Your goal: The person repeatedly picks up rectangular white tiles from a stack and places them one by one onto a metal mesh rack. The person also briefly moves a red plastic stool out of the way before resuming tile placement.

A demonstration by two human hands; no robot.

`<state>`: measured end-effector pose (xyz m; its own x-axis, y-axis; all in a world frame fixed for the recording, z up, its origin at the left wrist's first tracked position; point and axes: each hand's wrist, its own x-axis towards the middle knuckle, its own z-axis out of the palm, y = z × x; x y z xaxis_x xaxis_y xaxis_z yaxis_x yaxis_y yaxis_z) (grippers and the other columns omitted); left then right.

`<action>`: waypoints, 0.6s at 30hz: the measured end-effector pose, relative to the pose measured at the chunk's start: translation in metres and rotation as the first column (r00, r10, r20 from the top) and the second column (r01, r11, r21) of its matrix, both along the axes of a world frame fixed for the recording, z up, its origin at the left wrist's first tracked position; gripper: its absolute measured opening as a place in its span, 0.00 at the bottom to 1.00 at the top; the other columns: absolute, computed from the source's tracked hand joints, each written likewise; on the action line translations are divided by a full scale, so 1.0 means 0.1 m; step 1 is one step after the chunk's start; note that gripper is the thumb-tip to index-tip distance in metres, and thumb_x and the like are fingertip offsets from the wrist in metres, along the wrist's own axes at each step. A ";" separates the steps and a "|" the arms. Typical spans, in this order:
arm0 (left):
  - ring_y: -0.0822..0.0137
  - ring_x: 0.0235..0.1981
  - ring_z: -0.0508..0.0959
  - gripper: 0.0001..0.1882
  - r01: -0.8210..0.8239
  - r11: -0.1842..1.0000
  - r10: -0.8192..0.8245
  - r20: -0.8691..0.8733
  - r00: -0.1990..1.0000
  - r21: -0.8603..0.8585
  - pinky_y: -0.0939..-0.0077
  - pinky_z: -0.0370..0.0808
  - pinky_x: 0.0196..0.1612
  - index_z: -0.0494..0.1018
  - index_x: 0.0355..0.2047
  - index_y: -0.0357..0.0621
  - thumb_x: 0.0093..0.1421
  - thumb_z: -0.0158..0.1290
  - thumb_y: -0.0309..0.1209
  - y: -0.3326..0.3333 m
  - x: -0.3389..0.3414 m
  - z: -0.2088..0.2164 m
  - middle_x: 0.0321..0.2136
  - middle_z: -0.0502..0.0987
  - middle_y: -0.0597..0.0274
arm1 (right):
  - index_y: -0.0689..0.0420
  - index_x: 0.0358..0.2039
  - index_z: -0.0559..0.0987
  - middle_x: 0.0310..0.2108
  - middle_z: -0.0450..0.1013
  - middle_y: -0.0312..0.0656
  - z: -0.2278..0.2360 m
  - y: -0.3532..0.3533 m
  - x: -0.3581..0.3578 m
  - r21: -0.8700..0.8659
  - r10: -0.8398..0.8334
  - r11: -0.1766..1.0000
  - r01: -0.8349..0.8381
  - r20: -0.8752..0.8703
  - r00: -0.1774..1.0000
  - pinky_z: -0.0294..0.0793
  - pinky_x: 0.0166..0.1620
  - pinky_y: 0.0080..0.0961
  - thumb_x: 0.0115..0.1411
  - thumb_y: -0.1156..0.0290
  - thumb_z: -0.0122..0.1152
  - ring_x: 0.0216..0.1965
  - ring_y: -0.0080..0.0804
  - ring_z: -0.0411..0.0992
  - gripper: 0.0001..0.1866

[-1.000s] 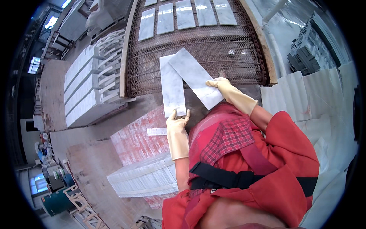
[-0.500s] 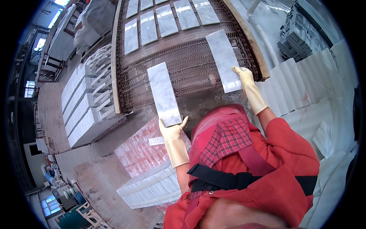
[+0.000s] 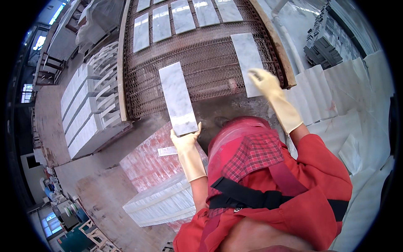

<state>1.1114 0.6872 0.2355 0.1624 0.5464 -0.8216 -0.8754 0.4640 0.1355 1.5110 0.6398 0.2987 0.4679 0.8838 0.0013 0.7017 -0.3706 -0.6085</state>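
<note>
My left hand, in a cream rubber glove, grips the near end of a pale grey-veined marble tile. The tile's far part extends over a brown wire-mesh conveyor. Over the right edge of a second marble tile is my right hand, gloved alike, with curved fingers that stand apart and look slightly blurred. That tile lies on the mesh, its near end reaching past the conveyor's end. Farther up, several similar tiles lie in rows.
Stacked pale slabs stand left of the conveyor. A wrapped white stack and a red-stained block are by my left forearm. White sheeting covers the right side, with grey stacked pieces beyond. Wooden rails edge the conveyor.
My right hand has come off its hold on the right tile and lifted over its edge. The left tile, still in my left hand, has shifted slightly away from me.
</note>
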 end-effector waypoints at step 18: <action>0.43 0.62 0.72 0.20 0.001 0.999 -0.008 -0.199 0.980 -0.035 0.25 0.70 0.60 0.68 0.61 0.40 0.69 0.49 0.25 -0.20 -0.14 -0.47 0.61 0.72 0.48 | 0.65 0.50 0.82 0.46 0.82 0.47 -0.46 0.53 -1.78 -0.318 -0.249 0.913 -0.254 -0.931 0.268 0.75 0.52 0.36 0.68 0.56 0.63 0.44 0.38 0.79 0.23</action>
<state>1.0973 0.6673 0.1881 -0.0038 0.5167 -0.8562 -0.8304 0.4754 0.2906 1.3326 0.6925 0.2531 -0.0984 0.6909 -0.7163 -0.2835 -0.7094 -0.6453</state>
